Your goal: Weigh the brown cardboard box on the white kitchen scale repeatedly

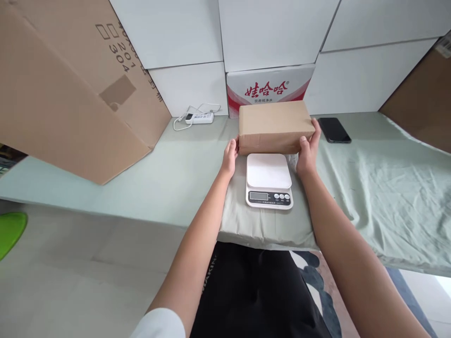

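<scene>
A closed brown cardboard box (273, 118) is held between my two hands, just behind the white kitchen scale (268, 171). My left hand (230, 157) presses on the box's left end, its fingers partly hidden behind the corner. At the right end, my right hand (309, 148) grips the box with the thumb on the front face and fingers around the side. The scale's plate carries nothing, and its display and buttons face me. Whether the box's underside touches the table cannot be made out.
Behind stand stacked white boxes (186, 35) and a red-and-white carton (269, 87). A large cardboard box (77, 89) leans in from the left. A white power strip with a cable (199, 118) and a black phone (334, 130) lie on the green cloth-covered table (158, 173).
</scene>
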### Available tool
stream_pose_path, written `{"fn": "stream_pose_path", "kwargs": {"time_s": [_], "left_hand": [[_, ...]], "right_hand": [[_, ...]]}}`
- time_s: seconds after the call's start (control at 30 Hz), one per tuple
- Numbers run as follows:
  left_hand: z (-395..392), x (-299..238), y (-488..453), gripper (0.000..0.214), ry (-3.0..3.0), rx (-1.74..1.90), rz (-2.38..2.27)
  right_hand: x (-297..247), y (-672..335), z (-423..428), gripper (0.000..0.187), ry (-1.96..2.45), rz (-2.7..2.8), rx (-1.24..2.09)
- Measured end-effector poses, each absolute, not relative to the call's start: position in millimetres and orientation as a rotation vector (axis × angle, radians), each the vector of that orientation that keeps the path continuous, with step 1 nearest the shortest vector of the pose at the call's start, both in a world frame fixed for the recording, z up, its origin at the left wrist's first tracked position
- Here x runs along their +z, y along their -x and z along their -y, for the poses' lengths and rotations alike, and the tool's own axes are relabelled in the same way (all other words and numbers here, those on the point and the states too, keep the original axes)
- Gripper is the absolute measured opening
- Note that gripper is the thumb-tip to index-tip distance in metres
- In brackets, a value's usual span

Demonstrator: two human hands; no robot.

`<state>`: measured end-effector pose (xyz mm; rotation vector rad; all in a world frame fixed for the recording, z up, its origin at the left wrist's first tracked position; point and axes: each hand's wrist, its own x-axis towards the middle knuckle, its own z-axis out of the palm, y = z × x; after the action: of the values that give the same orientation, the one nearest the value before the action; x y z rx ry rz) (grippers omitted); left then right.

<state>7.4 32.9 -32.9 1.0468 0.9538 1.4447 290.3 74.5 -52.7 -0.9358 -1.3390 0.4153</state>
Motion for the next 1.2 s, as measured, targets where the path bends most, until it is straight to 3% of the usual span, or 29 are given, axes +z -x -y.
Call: {"fn": "stream_pose_path", "kwargs": {"time_s": [0.33,0.7,0.83,1.03,1.2], "left_hand": [[-32.0,-31.8,-12.0,0.071,-0.995,1.400,-1.017],[-34.9,-31.6,-2.0,0.077,-0.909,1.486,-1.106],[-33.7,-30.9,-1.4,0.074,-0.894,1.494,-1.096],[-31.9,-30.4,0.0,0.087,-0.907,1.489,-1.083],[-31.1,-29.5,-0.7,0.082,-0.899,1.477,-1.072]], "right_hand": [[-57.2,-287.5,-70.5,0.086,1.011,1.253,0.542],[-71.2,-322.7,-86.9,0.110,1.047,0.975,0.650],[-68.7,-317.5,-82.1,0.108,1.046,0.988,0.667],[-64.4,-311.2,-76.4,0.103,1.004,1.057,0.673],[-64.0,-308.1,-74.5,0.098,1.030,1.025,0.702]]}}
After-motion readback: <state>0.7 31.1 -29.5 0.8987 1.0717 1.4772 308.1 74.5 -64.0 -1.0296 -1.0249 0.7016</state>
